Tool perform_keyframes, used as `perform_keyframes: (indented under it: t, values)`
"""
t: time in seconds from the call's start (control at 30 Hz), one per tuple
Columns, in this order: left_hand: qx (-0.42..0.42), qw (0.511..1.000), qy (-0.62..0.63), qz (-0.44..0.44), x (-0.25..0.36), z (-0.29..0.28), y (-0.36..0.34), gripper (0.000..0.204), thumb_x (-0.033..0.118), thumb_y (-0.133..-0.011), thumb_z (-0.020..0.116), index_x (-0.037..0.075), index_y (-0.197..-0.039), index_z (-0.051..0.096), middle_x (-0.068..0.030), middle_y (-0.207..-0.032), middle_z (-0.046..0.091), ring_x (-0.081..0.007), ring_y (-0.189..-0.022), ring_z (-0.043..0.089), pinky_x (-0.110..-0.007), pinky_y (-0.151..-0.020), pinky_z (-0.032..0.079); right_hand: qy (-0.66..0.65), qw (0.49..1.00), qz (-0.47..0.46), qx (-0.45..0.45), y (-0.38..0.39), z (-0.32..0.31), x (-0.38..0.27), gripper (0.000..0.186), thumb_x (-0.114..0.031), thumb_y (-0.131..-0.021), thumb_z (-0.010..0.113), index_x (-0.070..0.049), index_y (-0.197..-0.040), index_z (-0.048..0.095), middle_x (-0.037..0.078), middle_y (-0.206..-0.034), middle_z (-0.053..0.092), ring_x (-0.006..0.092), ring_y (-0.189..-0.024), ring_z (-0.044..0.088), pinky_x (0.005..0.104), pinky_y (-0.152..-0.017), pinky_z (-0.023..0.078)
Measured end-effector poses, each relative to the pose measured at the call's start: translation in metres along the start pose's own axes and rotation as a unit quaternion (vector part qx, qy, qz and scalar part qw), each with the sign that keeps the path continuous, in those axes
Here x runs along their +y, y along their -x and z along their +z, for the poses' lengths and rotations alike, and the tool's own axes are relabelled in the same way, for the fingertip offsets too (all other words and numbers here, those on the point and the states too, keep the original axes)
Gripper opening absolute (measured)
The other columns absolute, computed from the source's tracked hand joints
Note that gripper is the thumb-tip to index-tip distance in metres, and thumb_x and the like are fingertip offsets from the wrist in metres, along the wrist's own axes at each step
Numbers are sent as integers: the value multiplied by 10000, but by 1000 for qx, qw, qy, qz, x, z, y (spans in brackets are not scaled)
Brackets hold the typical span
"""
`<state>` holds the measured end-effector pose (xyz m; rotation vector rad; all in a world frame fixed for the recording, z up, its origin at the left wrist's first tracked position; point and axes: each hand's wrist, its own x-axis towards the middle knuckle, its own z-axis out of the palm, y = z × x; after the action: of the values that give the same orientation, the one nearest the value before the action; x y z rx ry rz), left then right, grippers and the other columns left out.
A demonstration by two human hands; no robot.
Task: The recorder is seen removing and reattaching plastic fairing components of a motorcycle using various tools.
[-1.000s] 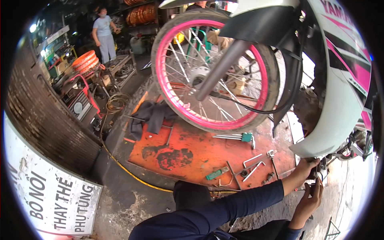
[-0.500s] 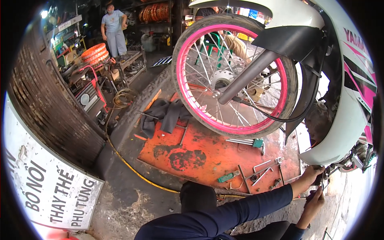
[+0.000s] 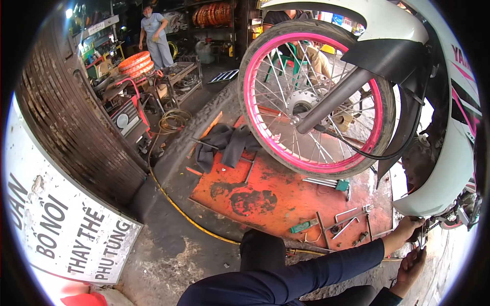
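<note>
A white and pink motorbike (image 3: 439,194) stands at the right, its pink-rimmed front wheel (image 3: 255,120) in the upper middle. Low at its side, near the chain (image 3: 436,220), my left hand (image 3: 403,234) reaches under the body. Its fingers are closed by the metal parts there, and what they grip is hidden. Just below, my right hand (image 3: 410,268) is closed around a thin metal tool (image 3: 421,241) that points up toward the left hand. The tool's exact kind is too small to make out.
An orange metal sheet (image 3: 286,188) bears hex keys (image 3: 326,183), a green-handled tool (image 3: 303,226) and a T-shaped bar (image 3: 323,230). Dark cloth (image 3: 224,145) lies beyond. A yellow hose (image 3: 189,217) crosses the floor. A person (image 3: 154,35) stands far left, and a white sign (image 3: 66,229) leans near left.
The whole scene has shifted right in the picture as my view turned left. Both hands stay at the motorbike's underside. The person at the back has moved an arm.
</note>
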<state>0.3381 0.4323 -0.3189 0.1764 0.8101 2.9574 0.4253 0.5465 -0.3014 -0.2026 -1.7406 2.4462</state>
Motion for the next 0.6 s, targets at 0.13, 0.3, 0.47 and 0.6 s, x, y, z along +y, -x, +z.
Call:
perform_keyframes:
  t: [0.13,0.3,0.47,0.6]
  values:
    - [15,999,-31,-3,0,-15,-5,219,229,-890,631,11,-868,635,-5,-733,614,-93,-634,506,-279,-590,391,557,753,-293,191,9,18,21,460,-386,-962,495,44,-901,649,74,-657,578,171,-521,527,352,-465,389]
    - [2,1000,-17,2,-5,-2,-3,223,228,-886,636,5,-879,632,-4,-735,619,-99,-623,519,-280,-589,405,600,643,-456,137,4,13,15,431,-383,-954,507,21,-936,657,87,-620,584,186,-518,533,357,-467,393]
    - [-17,999,6,-33,0,-9,-5,237,232,-878,654,0,-922,638,-23,-785,640,-106,-665,545,-281,-595,415,185,982,-28,18,19,41,6,389,-383,-952,512,-21,-935,654,28,-568,489,92,-446,452,244,-380,311]
    - [15,1000,-13,-14,-4,-7,-6,220,224,-882,650,8,-923,642,-19,-790,637,-103,-650,527,-276,-575,404,482,819,-279,138,17,40,23,354,-325,-972,490,-10,-953,651,19,-656,503,85,-498,454,231,-412,316]
